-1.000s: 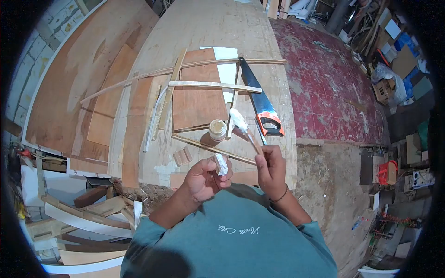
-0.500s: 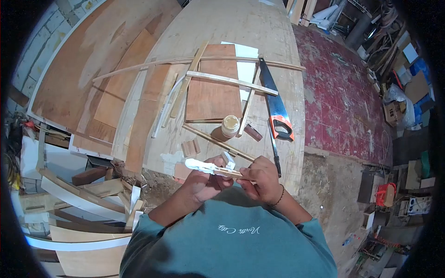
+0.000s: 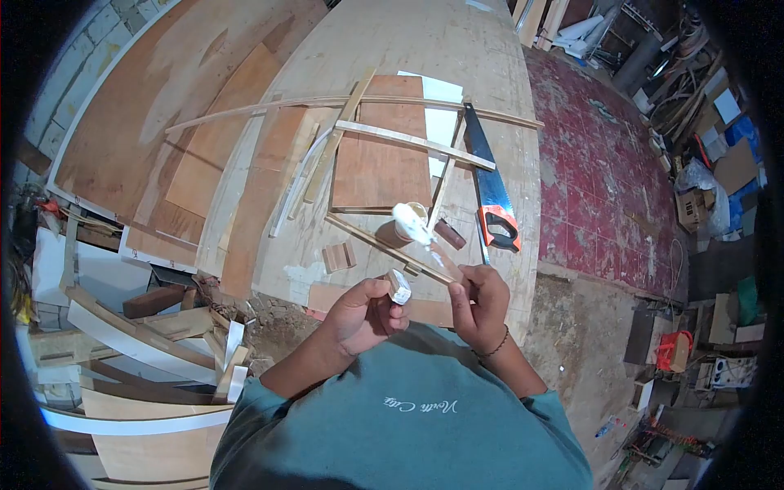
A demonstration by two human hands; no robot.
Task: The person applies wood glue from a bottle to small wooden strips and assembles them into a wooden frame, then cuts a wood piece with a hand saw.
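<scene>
Low in the middle of the frame, the person's left hand (image 3: 363, 314) pinches a small wood block (image 3: 399, 287) whose upper face carries a smear of white glue. The right hand (image 3: 482, 302) is closed around a thin wooden stick (image 3: 441, 260) that rises up and left, its tip loaded with a thick blob of white glue (image 3: 411, 222). That blob hangs just in front of the open glue jar (image 3: 400, 229) on the plywood table (image 3: 457, 49).

The load looks heavy, so it could drip onto the table or the teal shirt (image 3: 408, 416) if the stick tilts. Glue on the small block could creep onto the fingertips and loosen the pinch. The handsaw (image 3: 492, 196) lies just right of the jar, teeth near the working hand.
</scene>
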